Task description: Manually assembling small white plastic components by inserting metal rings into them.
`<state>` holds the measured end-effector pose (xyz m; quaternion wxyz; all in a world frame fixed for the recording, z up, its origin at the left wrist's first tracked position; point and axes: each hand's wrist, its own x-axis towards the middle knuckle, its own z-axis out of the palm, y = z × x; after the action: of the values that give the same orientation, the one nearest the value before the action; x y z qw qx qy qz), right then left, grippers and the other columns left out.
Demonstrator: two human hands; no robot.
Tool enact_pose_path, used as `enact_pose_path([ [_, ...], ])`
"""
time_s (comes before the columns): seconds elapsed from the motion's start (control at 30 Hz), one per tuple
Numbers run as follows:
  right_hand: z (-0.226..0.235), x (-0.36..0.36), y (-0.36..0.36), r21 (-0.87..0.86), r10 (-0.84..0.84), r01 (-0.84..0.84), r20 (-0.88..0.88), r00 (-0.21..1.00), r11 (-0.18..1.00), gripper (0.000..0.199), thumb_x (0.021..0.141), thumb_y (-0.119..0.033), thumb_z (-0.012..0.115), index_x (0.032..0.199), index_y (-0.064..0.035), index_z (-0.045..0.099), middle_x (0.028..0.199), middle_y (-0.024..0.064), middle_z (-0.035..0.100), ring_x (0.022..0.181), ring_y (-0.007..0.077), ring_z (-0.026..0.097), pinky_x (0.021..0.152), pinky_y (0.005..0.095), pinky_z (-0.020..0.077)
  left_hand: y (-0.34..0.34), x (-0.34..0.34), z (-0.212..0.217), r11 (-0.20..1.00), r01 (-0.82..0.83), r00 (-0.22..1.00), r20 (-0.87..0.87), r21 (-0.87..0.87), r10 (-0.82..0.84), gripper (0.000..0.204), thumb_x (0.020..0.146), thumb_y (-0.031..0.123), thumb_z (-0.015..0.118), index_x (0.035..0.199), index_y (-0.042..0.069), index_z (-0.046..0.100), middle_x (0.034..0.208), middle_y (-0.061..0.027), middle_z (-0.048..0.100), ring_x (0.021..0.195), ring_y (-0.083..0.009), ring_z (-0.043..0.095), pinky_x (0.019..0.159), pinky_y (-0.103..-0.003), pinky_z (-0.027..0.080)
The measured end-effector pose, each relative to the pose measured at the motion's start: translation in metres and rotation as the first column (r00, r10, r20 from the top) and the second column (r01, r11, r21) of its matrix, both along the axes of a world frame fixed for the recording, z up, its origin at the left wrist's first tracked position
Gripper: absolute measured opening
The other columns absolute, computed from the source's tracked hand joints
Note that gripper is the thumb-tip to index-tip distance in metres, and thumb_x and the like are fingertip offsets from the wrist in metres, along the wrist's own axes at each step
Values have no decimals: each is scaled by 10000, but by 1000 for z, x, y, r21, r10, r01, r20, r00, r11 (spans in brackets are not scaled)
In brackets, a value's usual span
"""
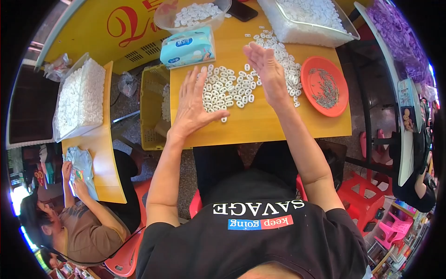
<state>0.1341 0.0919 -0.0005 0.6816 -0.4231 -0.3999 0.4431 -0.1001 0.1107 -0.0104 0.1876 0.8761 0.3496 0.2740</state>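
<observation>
Small white oval plastic pieces with dark holes (227, 88) lie scattered over the middle of the yellow table. My left hand (191, 104) is at their left side, fingers stretched and thumb spread to the right, holding nothing. My right hand (268, 72) is held on edge with its fingers stretched out, between that spread and a denser heap of white pieces (290, 69) on the right. No object shows in it. Beside the heap stands a round orange-red plate (340, 102) with many thin grey metal pieces (324, 88), perhaps screws or pins.
A blue tissue pack (188, 49) stands at the table's far left. Behind it is a clear bowl (160, 21) of white pieces. A dark phone (241, 10) and a clear bin (346, 35) full of white pieces are at the back. A co-worker sits at a left table (109, 172).
</observation>
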Motion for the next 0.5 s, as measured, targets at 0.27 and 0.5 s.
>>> enact_pose_path([
  [0.27,-17,-29,-35,-19,-84,108,507,858,994,476,1016,-377,486,1272,14,574,1248,199,611,1183,302,566,1020,371,422,-9,4,1,1000,-26,983,-182,10,28,1123,630,557,818,1514,141,264,1552,-216,212,1421,-456,196,1156,-550,196],
  [0.5,-29,-59,-34,235,-198,10,796,572,972,473,975,-355,553,1280,6,559,1287,225,575,1273,380,488,1068,447,379,-5,18,-27,987,-105,985,-126,123,120,970,761,463,760,1491,45,277,1515,-241,287,1399,-436,272,1138,-519,248],
])
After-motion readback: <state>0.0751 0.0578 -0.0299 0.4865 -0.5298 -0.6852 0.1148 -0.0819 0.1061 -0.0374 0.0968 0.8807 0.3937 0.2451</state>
